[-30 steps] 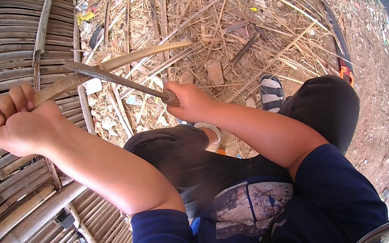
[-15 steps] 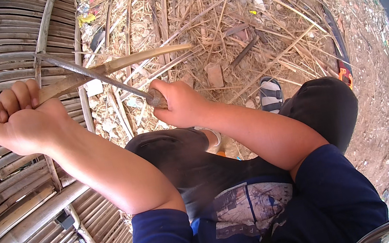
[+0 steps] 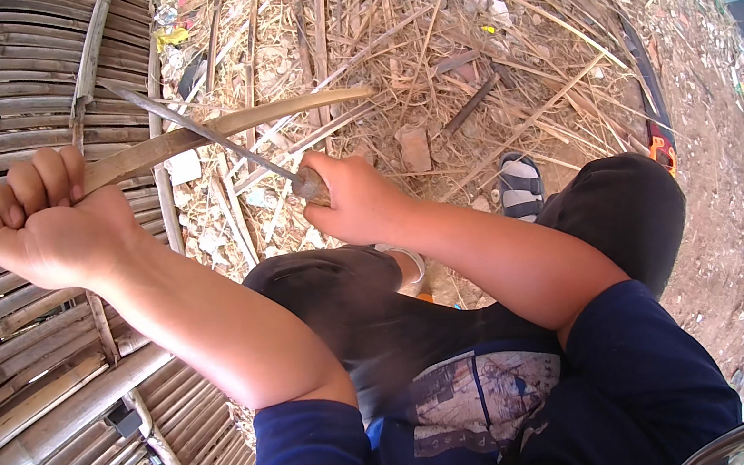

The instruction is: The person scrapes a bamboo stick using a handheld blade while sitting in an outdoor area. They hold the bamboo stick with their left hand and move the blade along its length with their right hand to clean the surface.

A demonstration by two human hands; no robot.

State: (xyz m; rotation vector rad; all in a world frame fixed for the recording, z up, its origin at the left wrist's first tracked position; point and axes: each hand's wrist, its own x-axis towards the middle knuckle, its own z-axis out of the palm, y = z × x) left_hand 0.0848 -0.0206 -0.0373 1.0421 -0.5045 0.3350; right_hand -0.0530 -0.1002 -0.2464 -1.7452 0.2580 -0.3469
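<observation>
The left hand (image 3: 57,217), at the left of the frame, is turned palm up with its fingers curled tight around the near end of a bamboo strip (image 3: 295,106). This strip runs from that fist to the upper middle; it is pale tan, smooth along its length, broad by the fist and tapering in a slight curve to a narrow tip. The right hand (image 3: 349,197), near the middle, is closed around the stubby grey-brown handle of a long-bladed knife (image 3: 250,157), thumb and forefinger toward the blade. The blade is dull grey metal, slim and straight, and it crosses over the strip (whether its edge bites or merely rests, I cannot tell).

The blade's tip lies over the slatted bamboo panel (image 3: 8,181) at upper left, whose ribbed, weathered slats bow with the lens. The strip's tip stands out over dry, brittle straw (image 3: 392,46), with a gap between it and the rough, squarish brick piece (image 3: 414,149) below. There is open room between the two wrists, above the dark-trousered knees. A handsaw (image 3: 652,94) with an orange handle lies at the right, well apart from both hands, its blade edge bordering gritty brown soil (image 3: 712,124).
</observation>
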